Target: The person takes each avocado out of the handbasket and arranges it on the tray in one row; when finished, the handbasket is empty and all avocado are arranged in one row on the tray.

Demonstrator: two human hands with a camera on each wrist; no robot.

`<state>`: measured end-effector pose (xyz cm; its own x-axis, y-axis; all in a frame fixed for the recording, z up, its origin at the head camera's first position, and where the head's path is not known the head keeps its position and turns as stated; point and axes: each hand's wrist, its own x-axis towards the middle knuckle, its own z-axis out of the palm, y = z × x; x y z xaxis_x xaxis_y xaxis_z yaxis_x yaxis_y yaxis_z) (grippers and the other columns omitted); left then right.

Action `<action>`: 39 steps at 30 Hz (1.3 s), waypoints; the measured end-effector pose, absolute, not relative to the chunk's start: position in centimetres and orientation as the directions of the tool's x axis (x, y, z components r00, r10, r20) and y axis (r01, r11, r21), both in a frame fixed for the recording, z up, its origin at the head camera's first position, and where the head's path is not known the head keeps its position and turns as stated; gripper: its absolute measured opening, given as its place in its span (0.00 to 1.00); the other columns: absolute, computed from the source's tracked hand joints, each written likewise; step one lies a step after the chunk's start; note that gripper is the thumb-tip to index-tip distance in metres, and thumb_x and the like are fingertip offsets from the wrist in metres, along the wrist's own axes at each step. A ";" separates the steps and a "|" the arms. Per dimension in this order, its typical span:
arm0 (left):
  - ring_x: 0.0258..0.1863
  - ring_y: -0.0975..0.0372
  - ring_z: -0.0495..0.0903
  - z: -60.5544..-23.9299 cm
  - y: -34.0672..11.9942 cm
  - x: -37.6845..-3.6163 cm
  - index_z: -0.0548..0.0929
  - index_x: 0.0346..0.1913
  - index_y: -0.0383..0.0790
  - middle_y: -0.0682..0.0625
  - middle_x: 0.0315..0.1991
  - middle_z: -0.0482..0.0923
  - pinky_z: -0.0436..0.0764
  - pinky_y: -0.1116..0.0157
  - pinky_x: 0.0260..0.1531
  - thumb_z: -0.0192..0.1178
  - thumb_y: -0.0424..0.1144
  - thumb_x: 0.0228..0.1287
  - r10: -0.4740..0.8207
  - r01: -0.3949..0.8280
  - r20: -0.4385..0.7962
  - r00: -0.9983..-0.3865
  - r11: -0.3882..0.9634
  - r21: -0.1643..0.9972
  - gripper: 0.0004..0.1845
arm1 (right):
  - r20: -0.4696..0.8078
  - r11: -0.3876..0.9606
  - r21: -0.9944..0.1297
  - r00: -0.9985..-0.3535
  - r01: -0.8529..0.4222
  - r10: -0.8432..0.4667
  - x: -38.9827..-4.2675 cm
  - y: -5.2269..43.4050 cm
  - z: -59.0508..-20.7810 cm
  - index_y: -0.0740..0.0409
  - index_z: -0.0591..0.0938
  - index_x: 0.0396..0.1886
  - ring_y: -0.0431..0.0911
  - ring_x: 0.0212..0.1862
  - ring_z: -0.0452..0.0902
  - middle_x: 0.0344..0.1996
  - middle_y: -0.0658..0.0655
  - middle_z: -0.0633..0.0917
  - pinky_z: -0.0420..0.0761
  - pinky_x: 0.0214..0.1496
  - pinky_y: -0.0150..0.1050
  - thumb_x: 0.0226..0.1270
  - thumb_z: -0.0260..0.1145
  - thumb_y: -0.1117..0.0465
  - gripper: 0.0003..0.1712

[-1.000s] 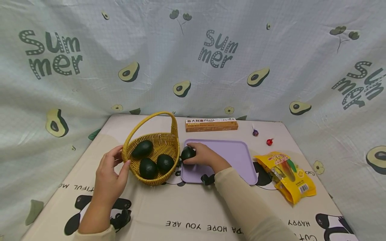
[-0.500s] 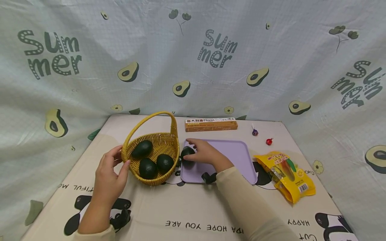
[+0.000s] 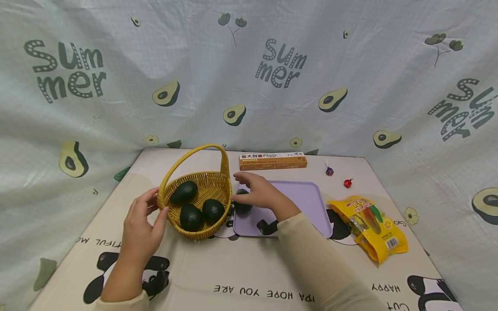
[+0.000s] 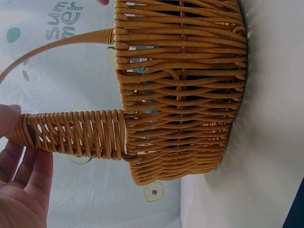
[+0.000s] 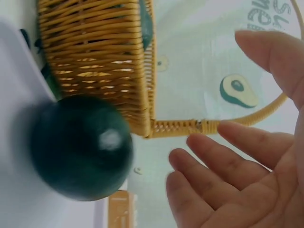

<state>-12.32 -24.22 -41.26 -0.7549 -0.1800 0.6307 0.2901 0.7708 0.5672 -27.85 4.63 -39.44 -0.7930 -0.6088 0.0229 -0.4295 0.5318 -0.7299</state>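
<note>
Left and right hands are doing two different things. The left hand holds the tall handle, thumb on one side and fingers on the other, so it has hold of the yellow basket. The right hand holds nothing at all. Its fingers are loose and apart, up in the air, and the view from that wrist shows a gap between them and the dark green avocado.

That avocado is at the left end of the purple tray, right by the rim and next to the basket. I cannot tell if all of it sits inside the rim. Three more sit in the basket: a back avocado, a front avocado and a right avocado.

So the avocado job looks partway to me — one on the tray, three in the basket. No fingers are round the one on the tray, so I think putting it there is done. No hand is on the other three, so they look like the part that is left.

The pasta box lies behind the tray, and the yellow snack bag is off to the right — no hand is near the bag
</note>
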 end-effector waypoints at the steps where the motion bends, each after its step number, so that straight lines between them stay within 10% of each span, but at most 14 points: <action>1: 0.56 0.48 0.80 -41.2 -24.2 -12.3 0.70 0.71 0.36 0.37 0.55 0.77 0.62 0.91 0.58 0.67 0.24 0.64 -0.180 0.290 0.630 -0.755 0.771 0.567 0.33 | 0.016 0.531 -0.728 -0.785 -0.434 -0.620 -27.9 4.5 -39.1 0.55 0.69 0.76 0.53 0.73 0.70 0.72 0.58 0.75 0.71 0.76 0.51 0.63 0.75 0.49 0.44; 39: 0.54 0.49 0.81 -41.2 -24.3 -12.2 0.70 0.70 0.36 0.38 0.54 0.77 0.61 0.92 0.57 0.67 0.24 0.63 -0.172 0.287 0.626 -0.761 0.776 0.562 0.33 | -0.269 0.569 -0.698 -0.577 -0.435 -0.771 -29.0 -1.9 -37.6 0.56 0.72 0.74 0.48 0.69 0.75 0.69 0.61 0.78 0.79 0.68 0.42 0.59 0.77 0.45 0.46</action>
